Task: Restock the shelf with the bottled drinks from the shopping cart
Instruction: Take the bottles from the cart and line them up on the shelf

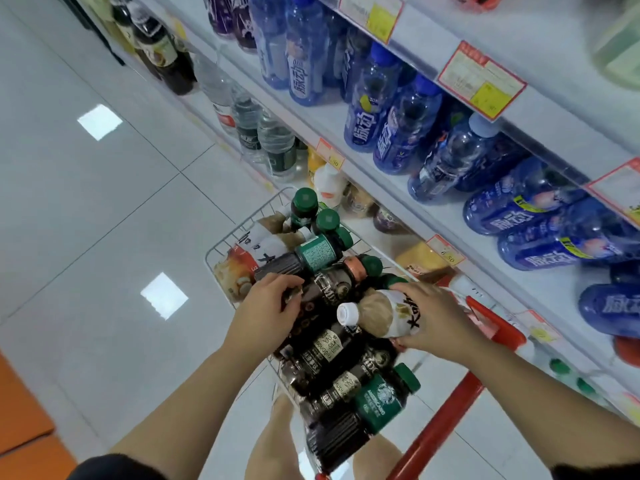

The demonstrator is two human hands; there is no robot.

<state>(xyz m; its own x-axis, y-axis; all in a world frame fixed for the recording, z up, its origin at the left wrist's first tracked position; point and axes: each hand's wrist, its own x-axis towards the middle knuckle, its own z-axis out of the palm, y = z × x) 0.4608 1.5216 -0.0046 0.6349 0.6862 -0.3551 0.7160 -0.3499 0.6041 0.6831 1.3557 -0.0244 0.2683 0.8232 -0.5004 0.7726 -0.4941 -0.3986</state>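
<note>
Pale floor tiles (86, 237) (two glare patches (164, 295)) border an orange panel (24, 410).

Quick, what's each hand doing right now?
Left hand: fingers curled over a dark bottle lying in the cart.
Right hand: gripping the white-capped bottle.

Reading as a self-service shop, drinks aisle. Running along the right: white tiered shelving (388, 192), carrying rows of blue bottles (363, 126) and clear water bottles (277, 143). Hanging off the shelf edges: red-and-yellow price tags (481, 81). Standing on pale floor tiles (104, 202): wire shopping cart (246, 221) with red handle (450, 408), holding heaped bottled drinks (329, 341).
</note>
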